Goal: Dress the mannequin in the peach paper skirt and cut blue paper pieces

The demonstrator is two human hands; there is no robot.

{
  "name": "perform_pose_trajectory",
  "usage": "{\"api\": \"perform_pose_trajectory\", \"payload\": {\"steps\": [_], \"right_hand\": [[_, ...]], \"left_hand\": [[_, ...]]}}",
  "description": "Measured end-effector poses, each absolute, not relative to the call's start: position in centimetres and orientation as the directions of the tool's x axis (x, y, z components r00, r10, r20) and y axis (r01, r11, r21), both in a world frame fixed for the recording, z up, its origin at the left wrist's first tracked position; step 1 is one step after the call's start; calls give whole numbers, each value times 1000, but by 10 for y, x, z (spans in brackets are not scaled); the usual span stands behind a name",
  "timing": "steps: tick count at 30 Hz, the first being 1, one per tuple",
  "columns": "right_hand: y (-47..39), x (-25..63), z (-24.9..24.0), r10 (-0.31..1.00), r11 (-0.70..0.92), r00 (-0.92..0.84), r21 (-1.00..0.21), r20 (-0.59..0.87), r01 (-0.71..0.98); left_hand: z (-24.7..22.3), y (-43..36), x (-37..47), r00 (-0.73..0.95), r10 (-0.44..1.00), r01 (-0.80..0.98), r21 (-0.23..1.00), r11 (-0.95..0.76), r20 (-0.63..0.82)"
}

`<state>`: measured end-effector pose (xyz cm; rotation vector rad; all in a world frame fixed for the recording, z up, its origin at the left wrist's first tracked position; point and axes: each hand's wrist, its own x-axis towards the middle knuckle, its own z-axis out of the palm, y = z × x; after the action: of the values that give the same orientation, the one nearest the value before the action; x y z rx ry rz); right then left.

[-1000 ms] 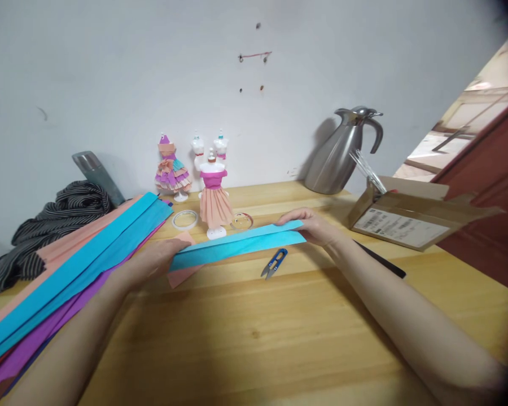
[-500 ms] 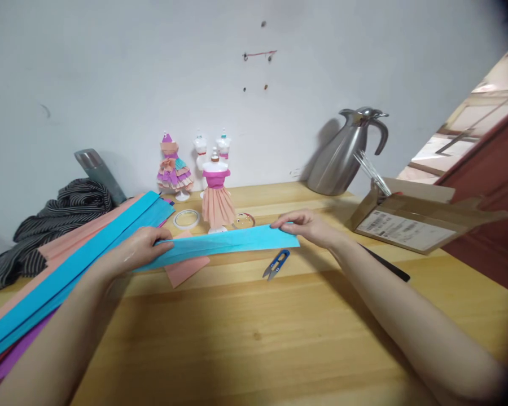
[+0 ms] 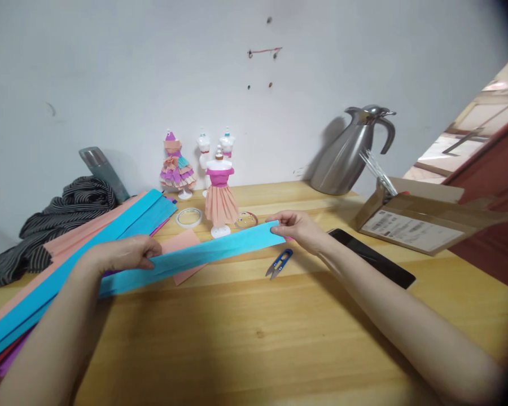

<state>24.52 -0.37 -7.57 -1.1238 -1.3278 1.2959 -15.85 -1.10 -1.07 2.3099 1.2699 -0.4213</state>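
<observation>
A long strip of light blue crepe paper (image 3: 220,249) stretches slantwise above the table. My right hand (image 3: 298,230) pinches its right end between thumb and fingers. My left hand (image 3: 131,254) is closed at the strip's upper edge, further left, thumb and fingertips on the paper. Beneath the strip lies a peach paper piece (image 3: 182,241), partly covered. Blue-handled thread snips (image 3: 280,264) rest on the table below the right hand. Just behind the strip stands a small dress form (image 3: 220,194) in a magenta top and pleated peach skirt.
Folded blue crepe paper (image 3: 122,225) lies over other colours at left, beside a striped cloth (image 3: 68,206) and a bottle (image 3: 104,172). Behind are another dressed form (image 3: 176,163) and tape rolls (image 3: 189,217). At right: a phone (image 3: 372,258), an open carton (image 3: 419,225), a steel jug (image 3: 342,152).
My left hand has shifted left along the strip, so a longer stretch shows between the hands. The right hand moved slightly left with its end. More of the phone is visible.
</observation>
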Motion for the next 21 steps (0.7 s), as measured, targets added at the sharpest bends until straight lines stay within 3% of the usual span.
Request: {"api": "perform_pose_trajectory", "payload": {"steps": [4,8,14,17,21], "right_hand": [[8,266,-81,1000,20,-13,-999,21,-47],[14,281,-82,1000,-21,-7,-994,-20,-107],[3,264,-74,988,-118,-117,-980,-100,-157],[-6,249,-68,984,-132,-145,-976,-107,-173],[-17,234,-61,973,-138,-204,-980,-107,-145]], "left_hand": [[-23,2,-168,520,683,854,311,-416,-514],[-26,9,-186,523,675,849,387,-360,-519],[-16,6,-191,340,774,940,224,-257,-534],[-7,-8,-164,418,724,899,366,-241,-549],[0,-28,-99,583,716,783,503,-367,-385]]}}
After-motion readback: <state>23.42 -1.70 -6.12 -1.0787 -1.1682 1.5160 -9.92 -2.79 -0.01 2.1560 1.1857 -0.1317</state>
